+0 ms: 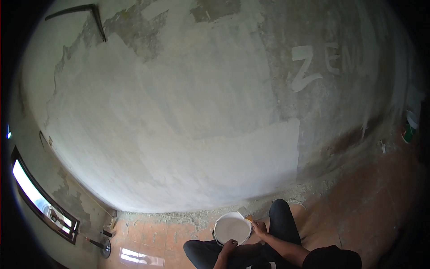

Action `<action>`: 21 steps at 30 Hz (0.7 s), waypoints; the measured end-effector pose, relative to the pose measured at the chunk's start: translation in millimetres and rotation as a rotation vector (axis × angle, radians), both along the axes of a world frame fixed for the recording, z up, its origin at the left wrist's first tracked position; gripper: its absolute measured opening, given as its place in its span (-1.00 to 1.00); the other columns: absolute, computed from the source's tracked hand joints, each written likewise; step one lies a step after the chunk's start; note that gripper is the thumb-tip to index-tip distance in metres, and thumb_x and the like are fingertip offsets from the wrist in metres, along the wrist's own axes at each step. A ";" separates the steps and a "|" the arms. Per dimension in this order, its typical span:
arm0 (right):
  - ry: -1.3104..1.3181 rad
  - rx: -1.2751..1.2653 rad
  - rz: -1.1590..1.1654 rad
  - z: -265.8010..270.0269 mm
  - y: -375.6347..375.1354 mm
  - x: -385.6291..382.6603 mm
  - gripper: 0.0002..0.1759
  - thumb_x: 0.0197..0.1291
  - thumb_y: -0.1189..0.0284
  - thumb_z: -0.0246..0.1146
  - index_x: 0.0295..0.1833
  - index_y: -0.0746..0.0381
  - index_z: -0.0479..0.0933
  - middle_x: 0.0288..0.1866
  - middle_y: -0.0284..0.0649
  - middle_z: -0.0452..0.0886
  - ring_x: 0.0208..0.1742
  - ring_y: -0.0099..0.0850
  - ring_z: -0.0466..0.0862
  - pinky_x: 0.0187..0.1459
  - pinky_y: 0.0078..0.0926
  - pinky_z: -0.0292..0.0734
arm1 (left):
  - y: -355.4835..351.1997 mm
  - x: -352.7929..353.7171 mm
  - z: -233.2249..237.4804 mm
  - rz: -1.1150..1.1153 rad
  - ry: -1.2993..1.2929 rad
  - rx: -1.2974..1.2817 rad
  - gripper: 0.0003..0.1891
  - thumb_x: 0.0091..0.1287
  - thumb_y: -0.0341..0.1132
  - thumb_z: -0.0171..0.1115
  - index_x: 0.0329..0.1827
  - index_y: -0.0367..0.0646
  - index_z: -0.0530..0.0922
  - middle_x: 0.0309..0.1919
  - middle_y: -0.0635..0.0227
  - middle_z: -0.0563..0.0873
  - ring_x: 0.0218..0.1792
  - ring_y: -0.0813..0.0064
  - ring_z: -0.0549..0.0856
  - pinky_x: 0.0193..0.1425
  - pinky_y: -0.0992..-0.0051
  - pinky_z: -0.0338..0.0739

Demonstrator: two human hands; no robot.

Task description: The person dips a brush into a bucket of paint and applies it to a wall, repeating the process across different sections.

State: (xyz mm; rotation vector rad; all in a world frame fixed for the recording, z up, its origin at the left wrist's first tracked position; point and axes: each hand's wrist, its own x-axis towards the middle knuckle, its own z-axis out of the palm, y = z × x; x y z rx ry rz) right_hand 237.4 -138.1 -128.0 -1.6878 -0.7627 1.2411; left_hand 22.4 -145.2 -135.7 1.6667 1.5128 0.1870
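Note:
A white bucket (220, 229) with pale paste (233, 229) inside stands tilted between my bent legs. My left hand (230, 246) is closed at the bucket's near rim, gripping it. At the right side of the rim, my right hand (259, 229) is closed around the yellow handle of a putty knife (243, 211). The knife's flat greyish blade points away from me, overlapping the bucket's far right edge in this view. Both hands are close together, low in the picture.
Ahead rises a wall (192, 107) partly coated in white, with bare grey areas and painted letters. Crumbled debris (179, 218) lies along its foot on the tiled floor (152, 237). A round-based metal object (105, 248) is at left; a green-and-white container (408, 133) at far right.

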 end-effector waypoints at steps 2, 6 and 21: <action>0.124 0.062 -0.040 -8.8 2.2 -2.5 -0.61 0.14 0.18 0.09 -0.44 0.32 0.52 -0.63 -0.29 0.46 -0.56 -0.54 0.45 -0.47 -0.53 0.31 | -1.5 -0.8 0.1 0.015 -0.006 -0.010 -0.69 0.10 -0.19 0.14 -0.22 -0.26 0.56 -0.30 0.05 0.64 -0.21 0.20 0.62 -0.08 0.38 0.47; 0.164 0.079 -0.032 -16.0 2.2 -4.3 -0.64 0.14 0.21 0.11 -0.44 0.33 0.51 -0.66 -0.33 0.44 -0.61 -0.58 0.42 -0.52 -0.56 0.28 | -3.1 5.5 19.3 0.014 0.012 0.005 -0.69 0.12 -0.20 0.12 -0.21 -0.27 0.55 -0.31 0.04 0.63 -0.23 0.21 0.62 -0.11 0.39 0.47; -0.055 0.114 0.058 -3.3 -2.2 8.0 -0.67 0.17 0.29 0.11 -0.52 0.31 0.50 -0.71 -0.41 0.38 -0.68 -0.63 0.35 -0.61 -0.62 0.20 | 12.8 18.8 2.3 -0.033 -0.071 0.038 -0.66 0.12 -0.13 0.15 -0.20 -0.23 0.57 -0.30 0.06 0.64 -0.23 0.21 0.63 -0.13 0.36 0.48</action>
